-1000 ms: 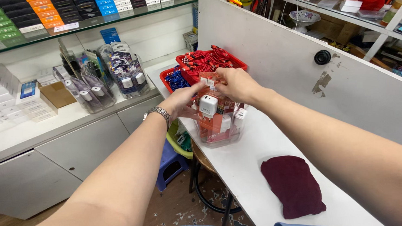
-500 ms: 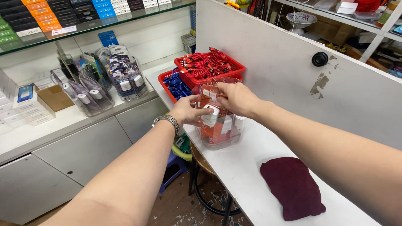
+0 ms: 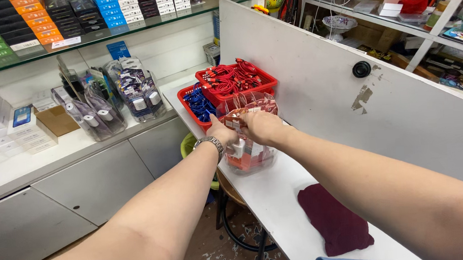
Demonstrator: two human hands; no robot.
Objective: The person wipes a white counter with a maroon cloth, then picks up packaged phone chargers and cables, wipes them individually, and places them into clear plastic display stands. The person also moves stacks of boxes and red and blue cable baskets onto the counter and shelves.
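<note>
Left hand [image 3: 222, 134] and right hand [image 3: 261, 127] both grip the clear bag [image 3: 248, 145] upright on the tabletop [image 3: 278, 196], fingers closed at its mouth.

Place: a small shop selling phone accessories.
Shelf: a glass shelf [image 3: 102, 33] lined with rows of small boxes [image 3: 37, 21] in green, orange, black, blue and white.
Counter: clear packs of chargers [image 3: 132, 90] standing on a white surface [image 3: 56, 157].
Stock: red baskets [image 3: 236, 81] full of red and blue cables.
Background: metal racks [image 3: 423, 22] crowded with goods.
</note>
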